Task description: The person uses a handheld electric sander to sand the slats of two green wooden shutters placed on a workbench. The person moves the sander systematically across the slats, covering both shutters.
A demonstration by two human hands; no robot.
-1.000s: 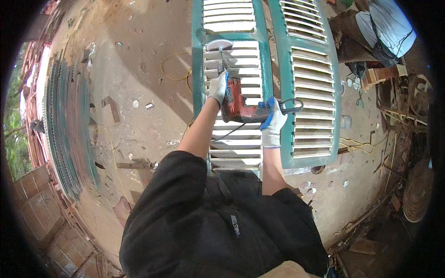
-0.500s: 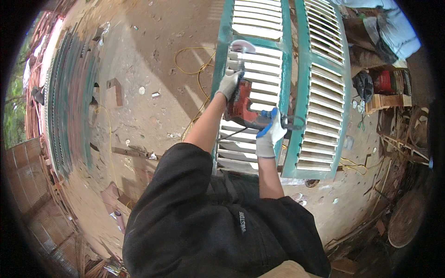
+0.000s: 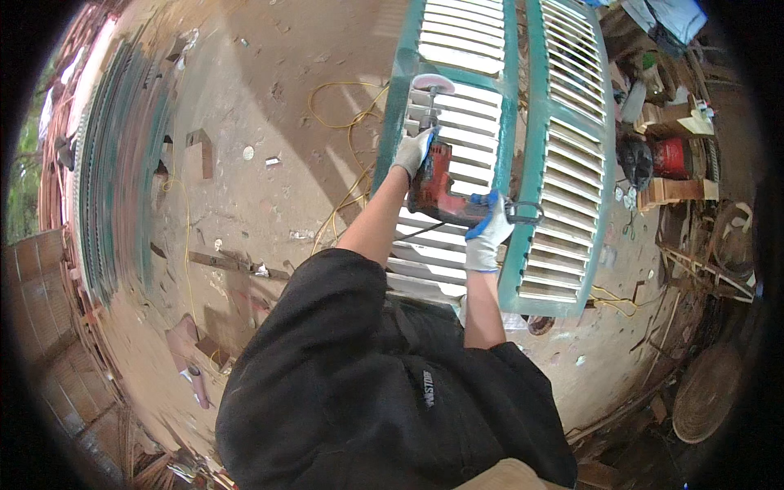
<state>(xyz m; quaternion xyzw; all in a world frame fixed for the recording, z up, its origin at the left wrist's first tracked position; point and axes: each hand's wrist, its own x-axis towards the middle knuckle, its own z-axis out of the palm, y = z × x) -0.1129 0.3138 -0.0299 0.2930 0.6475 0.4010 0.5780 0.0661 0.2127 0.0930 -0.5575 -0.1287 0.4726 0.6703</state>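
Observation:
Both my hands, in white gloves with blue palms, hold a red and black power drill [image 3: 439, 181]. My left hand [image 3: 413, 151] is wrapped round the drill's front, just behind the chuck. My right hand [image 3: 490, 229] grips its rear handle. A round, pale pink sanding disc [image 3: 433, 82] sits on the drill's shaft, at the left stile of a louvred shutter [image 3: 508, 90]; whether it touches the wood I cannot tell. The shutter has a green frame and white-looking slats. A second green louvred shutter [image 3: 535, 175] lies alongside on the right. The drill's black cord hangs below it.
Several green shutters [image 3: 122, 180] lean in a row at the far left. A yellow cable [image 3: 353, 122] curls over the dirt floor. On the right are a red container [image 3: 671, 158], wooden blocks [image 3: 678, 193] and a round basket [image 3: 709, 394]. A hand tool [image 3: 196, 384] lies lower left.
The drill and both hands sit slightly further right in view, and the disc looks sharper. At the upper right, the person in light blue clothing has mostly moved out of view.

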